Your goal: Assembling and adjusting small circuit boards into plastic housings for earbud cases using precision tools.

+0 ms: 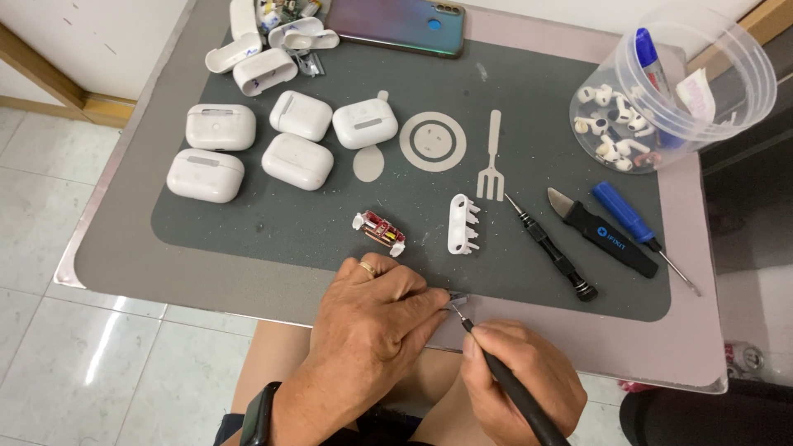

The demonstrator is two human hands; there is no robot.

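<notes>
My left hand (372, 318), a gold ring on one finger, presses a small grey metal part (455, 297) onto the near edge of the dark work mat (273, 223). My right hand (520, 380) grips a thin black pick tool (508, 384) whose tip touches that part. Just beyond my left hand lies a small red and gold circuit module with white ends (379, 230). A white plastic inner frame (462, 224) lies to its right.
Several white earbud cases (285, 136) sit at the far left, opened case shells (264, 70) behind them, a phone (396, 23) face down at the back. A clear tub of earbuds (661, 107) stands far right. A black screwdriver (552, 248), black pry knife (603, 231) and blue screwdriver (632, 219) lie right.
</notes>
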